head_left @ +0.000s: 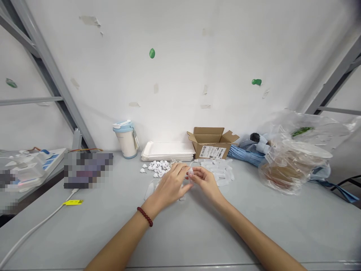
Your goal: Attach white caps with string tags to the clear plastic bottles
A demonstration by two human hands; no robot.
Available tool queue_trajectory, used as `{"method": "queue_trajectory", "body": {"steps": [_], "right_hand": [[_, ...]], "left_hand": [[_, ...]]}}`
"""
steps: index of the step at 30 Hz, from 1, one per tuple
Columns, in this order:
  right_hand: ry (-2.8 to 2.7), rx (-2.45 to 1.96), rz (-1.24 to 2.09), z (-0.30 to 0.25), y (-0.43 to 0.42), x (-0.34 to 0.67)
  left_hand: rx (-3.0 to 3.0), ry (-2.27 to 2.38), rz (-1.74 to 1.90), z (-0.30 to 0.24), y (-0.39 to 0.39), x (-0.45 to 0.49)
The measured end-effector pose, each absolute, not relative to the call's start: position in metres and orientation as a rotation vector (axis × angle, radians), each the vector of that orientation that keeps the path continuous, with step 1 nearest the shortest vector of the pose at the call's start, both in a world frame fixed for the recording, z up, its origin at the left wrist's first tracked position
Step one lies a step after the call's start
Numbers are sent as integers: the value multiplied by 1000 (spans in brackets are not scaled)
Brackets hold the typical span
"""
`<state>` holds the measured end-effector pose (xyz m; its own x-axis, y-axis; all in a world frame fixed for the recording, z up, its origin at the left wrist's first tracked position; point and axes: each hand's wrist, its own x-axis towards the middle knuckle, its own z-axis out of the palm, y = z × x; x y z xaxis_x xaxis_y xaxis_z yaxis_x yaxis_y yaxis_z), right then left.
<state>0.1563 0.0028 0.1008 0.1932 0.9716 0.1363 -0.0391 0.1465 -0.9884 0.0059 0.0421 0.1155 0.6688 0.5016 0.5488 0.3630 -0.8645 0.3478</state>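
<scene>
Between the thumb and fingers of my right hand (207,182) is a small translucent plastic piece (191,172), held upright over the desk. My left hand (170,183) is close on its left, fingers stretched out and thumb spread apart from them. Its fingertips are near the piece; whether they touch it I cannot tell. Several small white plastic caps (160,168) lie behind my left hand. Clear plastic pieces (221,169) are heaped behind my right hand. Partly hidden under my left hand, another translucent piece (149,191) rests on the desk.
Along the wall stand a blue-lidded cup (126,141), a stack of white envelopes or trays (169,151) and an open cardboard box (211,145). Blue fabric (245,155) and a plastic-wrapped spool (296,165) are right. A white cable (42,222) crosses the left of the grey desk (180,241).
</scene>
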Motion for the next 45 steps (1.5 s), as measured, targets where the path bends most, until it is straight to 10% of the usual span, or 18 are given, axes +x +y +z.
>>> {"method": "queue_trajectory", "body": {"steps": [45], "right_hand": [[-1557, -1553, 847, 97, 2, 163]], "left_hand": [[2655, 759, 398, 118, 38, -1]]}}
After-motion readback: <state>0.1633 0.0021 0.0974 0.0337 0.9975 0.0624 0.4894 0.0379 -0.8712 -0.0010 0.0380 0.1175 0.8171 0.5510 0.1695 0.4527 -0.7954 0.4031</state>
